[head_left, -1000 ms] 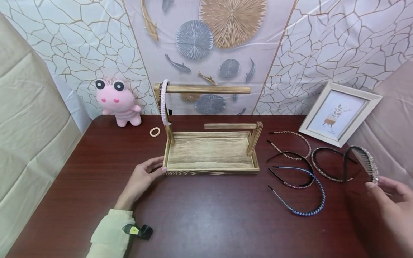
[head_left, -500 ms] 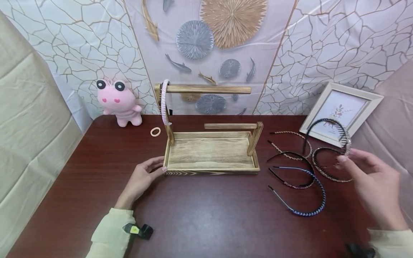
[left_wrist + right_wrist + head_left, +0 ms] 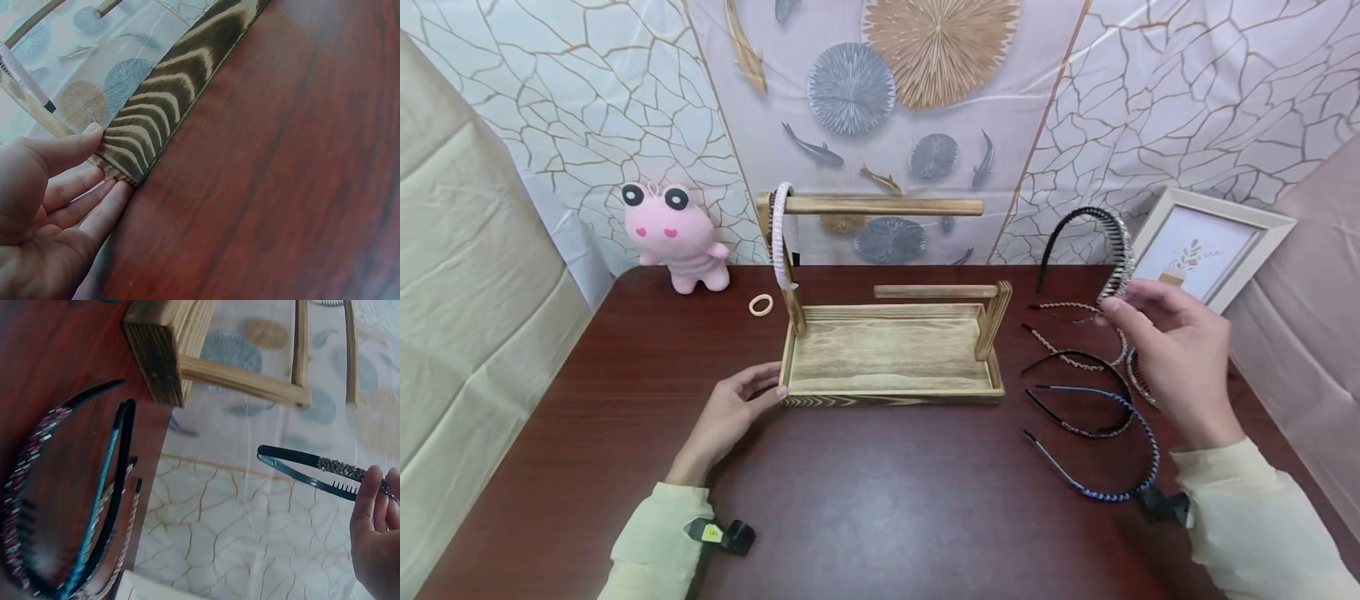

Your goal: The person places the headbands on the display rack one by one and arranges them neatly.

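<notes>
My right hand (image 3: 1183,358) pinches a black toothed headband (image 3: 1122,250) with silvery beading, raised above the table at the right. The right wrist view shows the thumb and fingers on its beaded part. At the near left corner of a wooden rack with a tray base (image 3: 891,354), my left hand (image 3: 732,412) grips the tray. Its thumb (image 3: 78,147) lies over the edge and its fingers press the end wall. A pale pink wrapped headband (image 3: 780,242) hangs on the rack's upper bar (image 3: 887,206), close to the left post. The lower bar (image 3: 936,292) carries nothing.
Right of the rack lie a blue wrapped headband (image 3: 1152,467), a black one with pinkish sequins (image 3: 1078,432), a braided beige one (image 3: 1112,325) and a partly covered one (image 3: 1138,383). A picture frame (image 3: 1262,250), pink plush toy (image 3: 670,233) and small ring (image 3: 761,305) stand or lie farther back.
My right hand has carried the black headband left and up from the far right, to above the other headbands. My left hand keeps its grip on the tray corner.
</notes>
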`<control>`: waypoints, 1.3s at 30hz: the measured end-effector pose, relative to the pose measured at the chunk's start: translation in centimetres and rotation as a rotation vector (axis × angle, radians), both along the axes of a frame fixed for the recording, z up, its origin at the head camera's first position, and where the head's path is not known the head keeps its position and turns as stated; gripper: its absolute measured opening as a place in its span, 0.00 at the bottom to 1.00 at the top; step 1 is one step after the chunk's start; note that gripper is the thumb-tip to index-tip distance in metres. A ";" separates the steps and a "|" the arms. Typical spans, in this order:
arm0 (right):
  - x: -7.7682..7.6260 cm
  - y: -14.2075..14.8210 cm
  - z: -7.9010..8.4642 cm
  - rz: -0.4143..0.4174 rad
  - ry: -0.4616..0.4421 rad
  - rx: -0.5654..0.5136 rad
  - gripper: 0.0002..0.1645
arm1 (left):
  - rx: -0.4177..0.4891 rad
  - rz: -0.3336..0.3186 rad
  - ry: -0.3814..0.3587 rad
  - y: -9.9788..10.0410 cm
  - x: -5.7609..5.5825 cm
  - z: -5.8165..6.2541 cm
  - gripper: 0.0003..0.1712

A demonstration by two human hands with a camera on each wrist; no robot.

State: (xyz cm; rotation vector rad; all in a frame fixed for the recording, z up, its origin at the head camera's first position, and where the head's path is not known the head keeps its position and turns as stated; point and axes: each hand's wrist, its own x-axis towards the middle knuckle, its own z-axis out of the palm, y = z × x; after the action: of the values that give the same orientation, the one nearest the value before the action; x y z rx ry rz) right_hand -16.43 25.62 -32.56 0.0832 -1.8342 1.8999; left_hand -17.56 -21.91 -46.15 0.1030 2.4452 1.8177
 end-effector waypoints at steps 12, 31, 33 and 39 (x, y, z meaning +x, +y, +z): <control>-3.7 -3.8 1.0 0.157 0.146 0.035 0.10 | -0.012 0.009 -0.010 0.1 -0.1 0.1 0.26; -7.6 -9.8 0.7 0.121 0.091 0.320 0.15 | 0.022 0.002 -0.016 0.1 0.0 -0.2 0.27; -7.8 -10.8 0.6 0.136 0.088 0.304 0.15 | 0.022 0.003 -0.017 0.1 0.0 -0.1 0.27; -8.3 -13.9 0.2 0.201 0.087 0.244 0.15 | 0.019 0.004 -0.018 0.1 0.0 0.0 0.27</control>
State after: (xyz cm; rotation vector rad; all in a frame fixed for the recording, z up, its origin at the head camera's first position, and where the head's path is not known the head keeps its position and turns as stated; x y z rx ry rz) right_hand -24.78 11.70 -32.36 0.4405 -2.0538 1.7588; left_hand -17.57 -21.85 -46.11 0.0830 2.4177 1.8353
